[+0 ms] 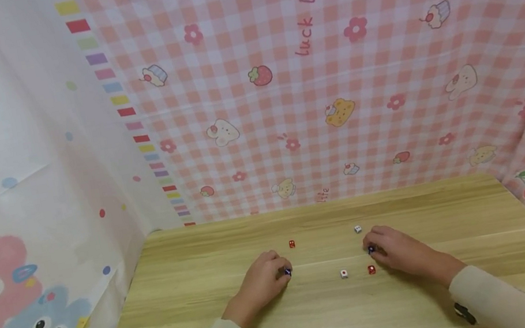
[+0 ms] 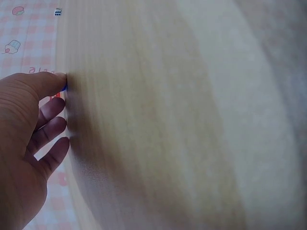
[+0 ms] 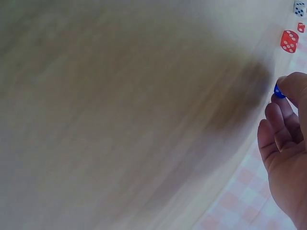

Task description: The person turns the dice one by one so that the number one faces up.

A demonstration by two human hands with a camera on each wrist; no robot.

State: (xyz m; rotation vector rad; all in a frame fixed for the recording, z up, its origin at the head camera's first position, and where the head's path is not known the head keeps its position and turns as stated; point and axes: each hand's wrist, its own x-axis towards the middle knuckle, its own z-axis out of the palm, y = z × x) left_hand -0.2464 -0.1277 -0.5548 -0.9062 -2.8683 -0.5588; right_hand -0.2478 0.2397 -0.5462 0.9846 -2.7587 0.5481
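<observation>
On the left of the tabletop, my left hand pinches a blue die between thumb and forefinger. The left wrist view shows only a sliver of that blue die past the thumb. My right hand pinches another blue die, its dots partly visible in the right wrist view. Just in front of the right fingers lies a red die, with a white die to its left. A second white die sits beyond the right hand, and a second red die beyond the left.
The dice are on a wood-grain table. A pink checked cloth hangs behind its back edge and continues on the right. A white cloth with cartoon figures hangs on the left.
</observation>
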